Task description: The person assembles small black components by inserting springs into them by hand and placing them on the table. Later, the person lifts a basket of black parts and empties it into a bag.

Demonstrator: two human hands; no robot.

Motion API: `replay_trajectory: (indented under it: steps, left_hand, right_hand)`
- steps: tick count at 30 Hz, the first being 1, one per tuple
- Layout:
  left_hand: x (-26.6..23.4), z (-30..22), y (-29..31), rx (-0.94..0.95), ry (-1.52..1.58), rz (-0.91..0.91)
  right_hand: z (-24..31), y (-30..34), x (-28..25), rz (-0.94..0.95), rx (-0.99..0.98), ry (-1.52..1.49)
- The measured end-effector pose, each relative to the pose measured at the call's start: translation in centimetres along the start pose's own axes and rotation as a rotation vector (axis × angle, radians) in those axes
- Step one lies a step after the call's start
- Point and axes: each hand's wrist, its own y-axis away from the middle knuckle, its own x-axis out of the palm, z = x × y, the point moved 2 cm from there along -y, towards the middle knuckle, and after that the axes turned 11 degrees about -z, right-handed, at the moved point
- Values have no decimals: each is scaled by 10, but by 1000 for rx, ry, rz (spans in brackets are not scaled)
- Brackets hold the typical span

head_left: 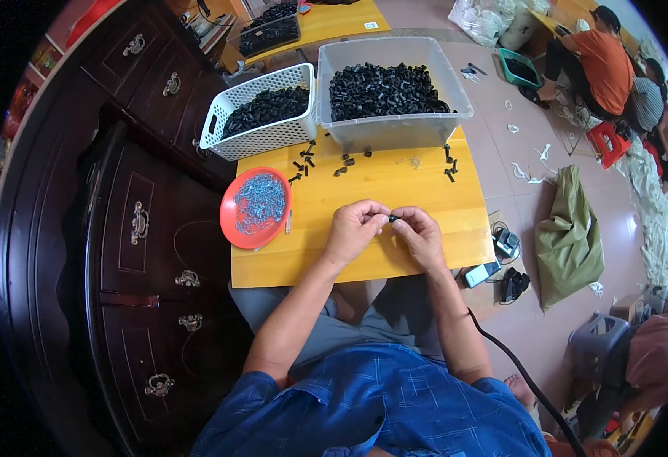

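Over the front half of the yellow table (455,199), my two hands meet fingertip to fingertip. Between them is a small black plastic part (392,218), mostly covered by the fingers. My right hand (422,238) pinches it, and my left hand (355,232) is closed in a pinch against its left side. Whether the left fingers also hold a tiny metal piece is too small to tell. To the left lies a red plate (228,226) of small silvery metal pieces. Several loose black parts (304,164) are scattered behind my hands.
A white perforated basket (273,137) and a clear plastic bin (395,134), both holding black parts, stand along the table's far edge. Dark wooden drawers (140,221) rise close on the left. Right of the table are a green sack (570,244) and other people (596,68).
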Motion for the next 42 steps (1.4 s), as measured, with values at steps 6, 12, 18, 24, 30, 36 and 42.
replay_trajectory:
  steps: [6,12,18,24,30,36,42]
  left_hand:
    - [-5,-2,3,107,-187,-7]
    - [-4,-13,4,275,-293,-74]
    - [-6,-5,1,60,-178,-28]
    - [-11,-13,-7,91,-286,92]
    - [-21,1,-17,-255,84,321]
    - [-42,2,-40,-186,4,183]
    - [-63,-2,-68,312,-927,-345]
  right_hand:
    - [2,1,2,29,6,11]
    - [3,2,2,27,36,20]
    - [-1,-1,1,16,-9,31]
    - [4,1,-1,30,11,52]
    - [8,4,2,137,84,103]
    - [9,2,3,147,87,81]
    - [8,0,1,92,86,39]
